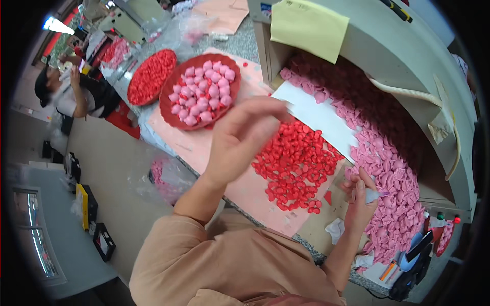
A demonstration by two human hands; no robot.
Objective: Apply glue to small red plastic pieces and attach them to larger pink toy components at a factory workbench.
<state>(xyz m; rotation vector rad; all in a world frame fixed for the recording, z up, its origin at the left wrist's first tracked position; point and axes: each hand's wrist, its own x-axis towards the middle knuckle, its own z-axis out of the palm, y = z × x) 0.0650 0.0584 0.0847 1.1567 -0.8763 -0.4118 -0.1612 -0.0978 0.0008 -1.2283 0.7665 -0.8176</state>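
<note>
My left hand (244, 142) is raised above the left edge of a spread of small glossy red pieces (298, 166), near a scalloped red bowl (166, 103). Its fingers are bent and smeared by motion, so whether they hold anything cannot be seen. Round pink pieces (198, 91) with bits of red among them fill the bowl. At the right, my right hand (359, 200) is closed round a small whitish bottle with a purple tip (375, 195). That hand is beside a large heap of soft-looking pink pieces (390, 204).
A second bowl of red pieces (152, 76) stands behind the first. A curved grey housing (408, 56) with a yellow paper (309, 28) overhangs the pink heap. Crumpled tissue (335, 230) and pens (388, 270) lie at the near right. Another person (76, 89) is at the far left.
</note>
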